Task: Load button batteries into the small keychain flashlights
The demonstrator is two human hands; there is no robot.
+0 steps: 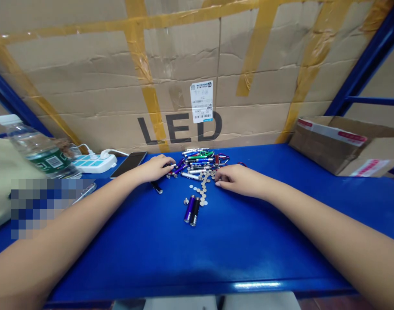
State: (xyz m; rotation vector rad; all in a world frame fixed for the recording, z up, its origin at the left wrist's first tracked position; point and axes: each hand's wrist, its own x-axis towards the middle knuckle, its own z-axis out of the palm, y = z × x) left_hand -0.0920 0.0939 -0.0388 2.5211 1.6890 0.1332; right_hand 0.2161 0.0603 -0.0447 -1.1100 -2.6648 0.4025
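Head view: the left hand (156, 168) fingers a keychain torch (178, 168) at nine o'clock of the pile (201, 160), grip unclear. The right hand (236, 179) lies slack on the button cells (204, 188) at three. Two finished-looking barrels (191, 209) sit apart at six; most seem left.

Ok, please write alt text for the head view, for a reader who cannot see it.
The left hand and right hand rest on a blue shelf, touching a pile of mini keychain flashlights and loose button cells. Behind stands a cardboard box marked LED.
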